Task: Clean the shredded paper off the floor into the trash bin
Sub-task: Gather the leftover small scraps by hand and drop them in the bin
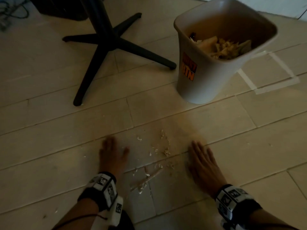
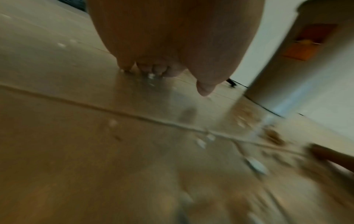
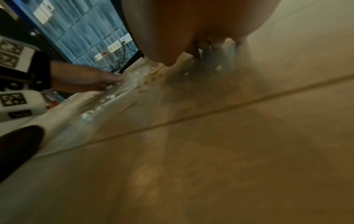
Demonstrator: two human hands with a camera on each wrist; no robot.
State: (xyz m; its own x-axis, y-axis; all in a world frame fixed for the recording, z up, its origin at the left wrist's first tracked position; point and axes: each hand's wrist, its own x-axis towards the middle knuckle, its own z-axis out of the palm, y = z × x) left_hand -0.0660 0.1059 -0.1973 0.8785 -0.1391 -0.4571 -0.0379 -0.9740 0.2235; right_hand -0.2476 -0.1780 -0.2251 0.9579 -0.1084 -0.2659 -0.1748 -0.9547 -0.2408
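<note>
Small scraps of shredded paper (image 1: 163, 149) lie scattered on the pale tiled floor between my two hands. My left hand (image 1: 112, 151) lies flat on the floor left of the scraps, fingers spread and blurred. My right hand (image 1: 201, 157) lies flat to their right, fingers straight. Neither holds anything. The white trash bin (image 1: 197, 83) with an orange label stands beyond them to the right, and shredded paper (image 1: 222, 47) fills its bottom. In the left wrist view the left hand's fingertips (image 2: 151, 70) touch the floor beside a scrap (image 2: 151, 75). The right wrist view shows scraps (image 3: 134, 81) near the left hand (image 3: 91, 81).
A black cross-shaped table base (image 1: 106, 42) stands on the floor at the back left, close to the bin. A taped rectangle (image 1: 269, 75) marks the floor to the right of the bin. My dark knee (image 3: 17, 150) is at the lower left in the right wrist view.
</note>
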